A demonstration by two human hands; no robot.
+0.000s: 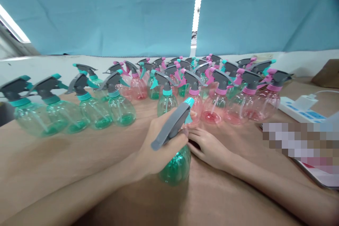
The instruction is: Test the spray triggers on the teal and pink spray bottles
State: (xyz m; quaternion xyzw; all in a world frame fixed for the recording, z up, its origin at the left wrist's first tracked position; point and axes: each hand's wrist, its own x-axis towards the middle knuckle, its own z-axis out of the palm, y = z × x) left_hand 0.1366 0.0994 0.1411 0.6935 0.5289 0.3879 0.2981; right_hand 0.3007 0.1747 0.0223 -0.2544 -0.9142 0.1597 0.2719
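Left hand (159,144) clenched around green spray bottle (176,166) by its gray trigger head (172,127); right hand (209,148) released, fingertips touching bottle, on brown desk (66,162).

We look across a brown, paper-covered bench (66,169) that fills the lower half of the view. Behind it, from nine o'clock to three o'clock, a pale white ledge (47,65) runs along the foot of a blue fabric backdrop (119,14). At twelve o'clock a bright vertical strip of light (198,3) splits the blue cloth. At ten o'clock we see a second slanted bright strip (12,24) beside a grey wall edge (10,47).
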